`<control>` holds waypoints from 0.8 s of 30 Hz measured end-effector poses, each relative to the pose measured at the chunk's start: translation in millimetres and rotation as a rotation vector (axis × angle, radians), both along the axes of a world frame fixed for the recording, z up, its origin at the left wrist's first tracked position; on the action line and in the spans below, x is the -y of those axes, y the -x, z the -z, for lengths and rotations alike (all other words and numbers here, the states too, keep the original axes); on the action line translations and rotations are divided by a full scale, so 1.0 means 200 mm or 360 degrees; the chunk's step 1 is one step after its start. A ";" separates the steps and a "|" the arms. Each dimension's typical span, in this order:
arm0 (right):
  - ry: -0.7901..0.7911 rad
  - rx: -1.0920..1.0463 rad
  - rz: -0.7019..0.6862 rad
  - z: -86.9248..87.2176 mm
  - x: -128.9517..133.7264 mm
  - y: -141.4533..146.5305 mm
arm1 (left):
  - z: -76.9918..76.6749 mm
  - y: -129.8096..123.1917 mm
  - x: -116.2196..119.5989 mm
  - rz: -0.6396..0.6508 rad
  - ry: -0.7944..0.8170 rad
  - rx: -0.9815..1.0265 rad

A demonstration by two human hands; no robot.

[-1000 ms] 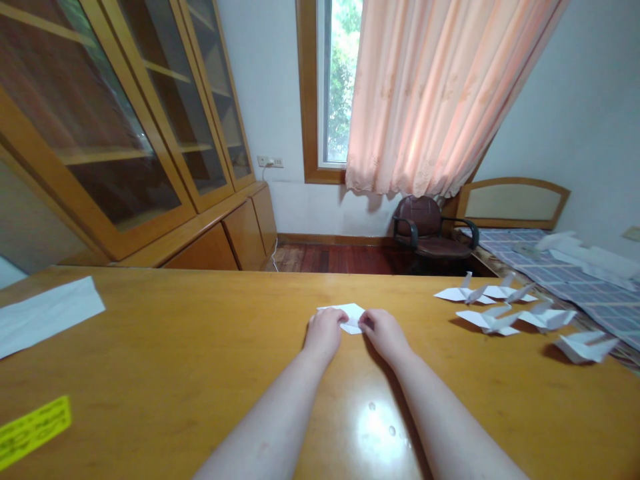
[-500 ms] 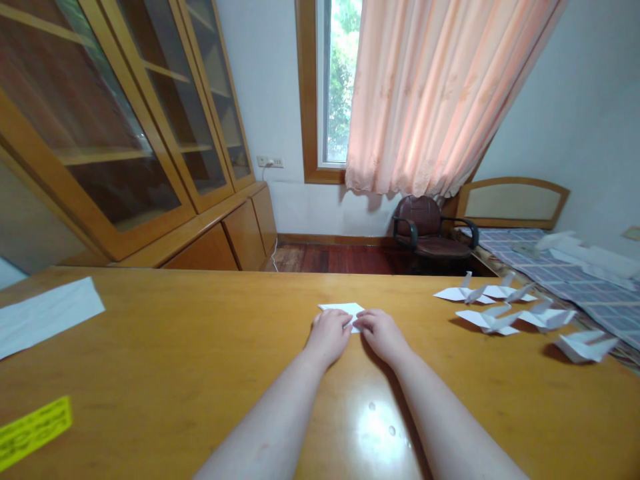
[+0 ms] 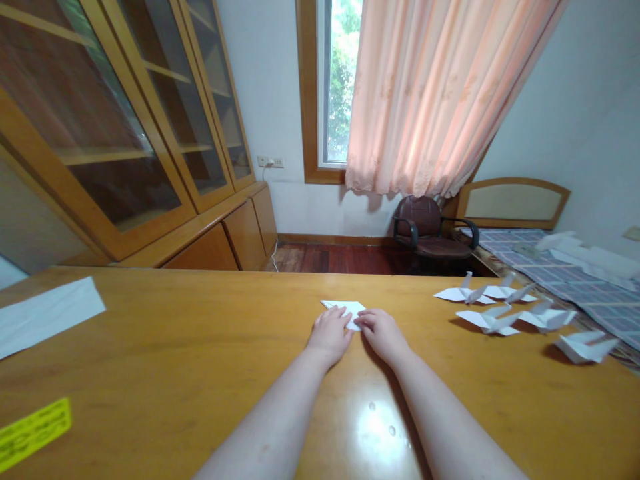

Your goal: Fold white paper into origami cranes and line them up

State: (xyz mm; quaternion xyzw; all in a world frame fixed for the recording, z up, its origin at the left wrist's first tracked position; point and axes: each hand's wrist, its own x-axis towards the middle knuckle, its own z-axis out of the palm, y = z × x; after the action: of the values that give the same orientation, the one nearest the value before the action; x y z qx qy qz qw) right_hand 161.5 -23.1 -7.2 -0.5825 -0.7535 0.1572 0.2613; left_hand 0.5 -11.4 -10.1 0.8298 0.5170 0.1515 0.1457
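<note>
A small folded white paper lies on the wooden table in front of me, with a pointed end toward the left. My left hand rests on its lower left part, fingertips pressing on the sheet. At the paper's right edge, my right hand has its fingers bent and closed on it. The fingertips of both hands are near each other, and they cover part of the paper's near side.
Several folded paper birds stand at the table's right side. A white sheet lies at the far left, and a yellow label shows at lower left. Beyond the table are a glass-door cabinet, a chair and a bed.
My left hand's fingers have shifted slightly up over the paper and look straighter. The paper has moved a little. My right hand has hardly moved.
</note>
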 end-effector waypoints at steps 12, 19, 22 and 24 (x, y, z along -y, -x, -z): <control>-0.0038 -0.0034 0.0012 0.01 0.00 0.00 | 0.03 0.00 -0.01 -0.0189 0.0015 -0.0067; -0.0014 -0.0017 0.0012 -0.01 0.00 0.00 | 0.00 0.00 -0.01 -0.0171 -0.0033 0.0104; -0.0001 -0.0011 0.0013 -0.02 0.01 0.00 | -0.02 0.00 -0.01 -0.0137 -0.0040 0.0164; -0.0002 -0.0009 0.0013 -0.02 0.01 0.00 | -0.03 0.00 0.00 -0.0118 -0.0050 0.0178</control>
State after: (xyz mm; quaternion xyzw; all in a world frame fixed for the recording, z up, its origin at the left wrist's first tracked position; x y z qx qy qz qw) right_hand 160.5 -24.5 -3.5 -0.5850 -0.7504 0.1573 0.2643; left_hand 1.0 -10.6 -5.0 0.8025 0.5359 0.2110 0.1557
